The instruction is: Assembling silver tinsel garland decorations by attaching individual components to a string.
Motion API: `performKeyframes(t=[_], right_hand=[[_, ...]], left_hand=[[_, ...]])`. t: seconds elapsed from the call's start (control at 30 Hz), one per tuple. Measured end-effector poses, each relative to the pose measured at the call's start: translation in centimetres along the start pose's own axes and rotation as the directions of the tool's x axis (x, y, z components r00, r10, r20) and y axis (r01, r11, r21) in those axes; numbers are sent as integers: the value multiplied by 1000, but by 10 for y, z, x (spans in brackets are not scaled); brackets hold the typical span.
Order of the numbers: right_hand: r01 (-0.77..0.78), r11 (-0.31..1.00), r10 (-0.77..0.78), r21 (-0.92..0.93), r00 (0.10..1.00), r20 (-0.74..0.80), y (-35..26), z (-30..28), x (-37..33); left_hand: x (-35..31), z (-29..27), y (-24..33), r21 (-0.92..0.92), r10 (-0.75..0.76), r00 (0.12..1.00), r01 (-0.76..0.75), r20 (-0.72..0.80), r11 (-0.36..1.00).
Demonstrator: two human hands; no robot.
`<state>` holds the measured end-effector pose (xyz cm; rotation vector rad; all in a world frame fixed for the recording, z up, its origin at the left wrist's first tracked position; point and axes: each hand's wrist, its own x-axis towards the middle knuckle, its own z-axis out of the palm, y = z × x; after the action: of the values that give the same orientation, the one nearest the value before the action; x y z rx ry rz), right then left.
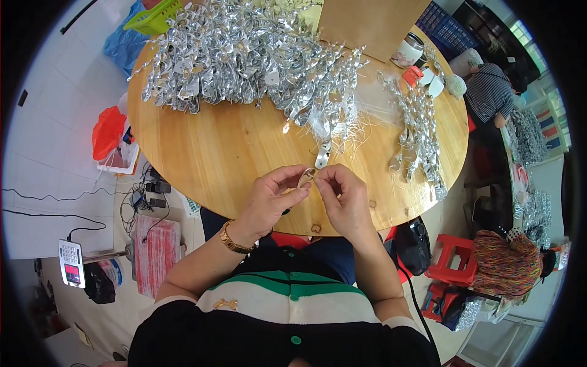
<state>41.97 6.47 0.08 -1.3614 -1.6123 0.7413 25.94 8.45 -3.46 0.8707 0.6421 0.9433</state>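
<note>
Near the front edge of the round wooden table [202, 147], my left hand [269, 194] is closed, with thumb and fingers pinching a small curved shiny metal piece [306, 178]. My right hand [345, 197] meets it, its thumb and forefinger pinched together at the piece's right side; whatever lies between those fingertips is too small to make out. Just beyond the fingers lies a silvery strip [323, 155] with small holes. Thin white strings [347, 133] spread out behind it. A large heap of twisted silver strips [226, 58] covers the far side of the table.
A smaller bunch of silver strips [419, 131] lies at the table's right. Behind stand a cardboard box [370, 27], a jar [406, 52] and a green basket [153, 18]. Red stools [452, 260] and two other people are at the right. A digital scale [72, 263] stands left.
</note>
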Motion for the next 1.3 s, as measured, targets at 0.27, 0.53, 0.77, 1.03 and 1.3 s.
performKeyframes(t=[0.27, 0.53, 0.77, 1.03, 1.3], right_hand=[[14, 999, -13, 30, 1000, -8, -3, 1, 0], [18, 1000, -18, -10, 1000, 1, -6, 1, -3], [23, 1000, -23, 15, 1000, 5, -9, 0, -3], [25, 1000, -25, -16, 1000, 0, -2, 1, -3], [11, 1000, -11, -16, 1000, -27, -1, 1, 0]], left_hand=[[-1, 3, -3, 4, 14, 1000, -15, 26, 1000], [-3, 3, -3, -3, -1, 1000, 1, -14, 1000], [-2, 3, 0, -17, -2, 1000, 2, -6, 1000], [-1, 3, 3, 8, -38, 998, 39, -46, 999], [-1, 3, 4, -4, -20, 998, 19, -64, 1000]])
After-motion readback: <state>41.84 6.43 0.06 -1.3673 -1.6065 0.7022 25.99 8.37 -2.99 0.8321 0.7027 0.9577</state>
